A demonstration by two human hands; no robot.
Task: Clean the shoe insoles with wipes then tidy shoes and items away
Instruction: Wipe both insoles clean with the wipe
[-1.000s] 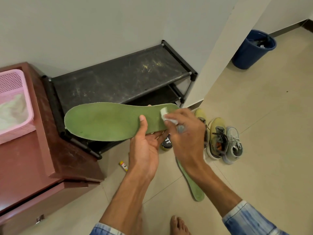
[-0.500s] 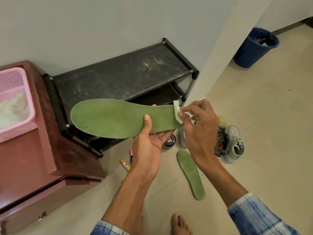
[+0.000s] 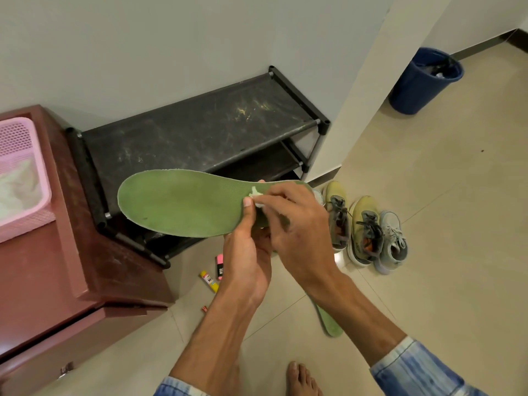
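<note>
While the left hand [image 3: 248,258] grips the green insole [image 3: 183,202] from below with its thumb on top, the right hand [image 3: 300,232] pinches a white wipe [image 3: 257,199] against it, toward the narrower end. It is held flat in front of the black shoe rack [image 3: 200,130]. A second insole [image 3: 328,321] lies on the floor [image 3: 443,195], partly under the right forearm, near three shoes [image 3: 367,230] side by side.

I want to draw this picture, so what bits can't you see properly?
All in the head view:
Wipe: mostly covered by the right hand pinching it on the held insole.
Second insole on the floor: upper part hidden behind the right forearm.
Pink basket: cut off by the left edge.
Blue bin: contents too dark and far.
Yellow tube: label too small to read.
</note>
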